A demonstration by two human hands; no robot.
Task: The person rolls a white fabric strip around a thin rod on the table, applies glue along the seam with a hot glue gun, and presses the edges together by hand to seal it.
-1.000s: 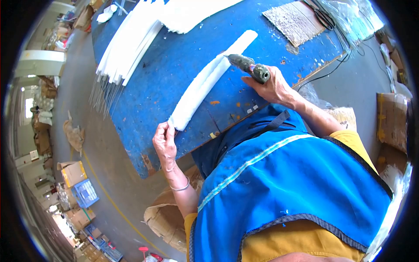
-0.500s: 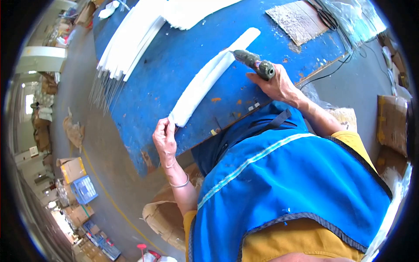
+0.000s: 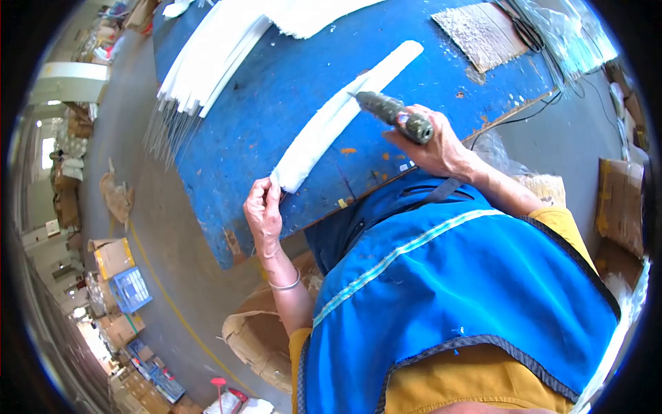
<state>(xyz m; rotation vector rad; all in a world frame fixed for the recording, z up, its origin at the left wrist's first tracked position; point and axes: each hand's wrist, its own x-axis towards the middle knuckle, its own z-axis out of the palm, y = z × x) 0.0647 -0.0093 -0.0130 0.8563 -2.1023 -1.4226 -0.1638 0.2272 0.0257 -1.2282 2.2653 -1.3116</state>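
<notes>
A long white padded strip (image 3: pixel 319 141) lies slantwise across the blue table. My left hand (image 3: pixel 263 210) pinches its near end between thumb and fingers at the table's edge. In my right hand (image 3: pixel 438 148) is a dark, worn glue gun (image 3: pixel 386 110), its fingers wrapped round the handle, which is mostly hidden. The gun's nozzle points left, at the middle of the strip, where a long seam or fold runs. Whether the tip touches the strip, I cannot tell.
A bundle of white rods (image 3: pixel 214 58) with thin wire ends lies at the table's far left, beside white sheet material (image 3: pixel 317 14). At the far right are a crusted cardboard piece (image 3: pixel 479 34), black scissors (image 3: pixel 525 31) and cables. A cardboard box (image 3: pixel 114 257) stands on the floor.
The glue gun's nozzle has moved down along the strip, toward my left hand. My left hand keeps its pinch on the near end. The whole view has shifted slightly.
</notes>
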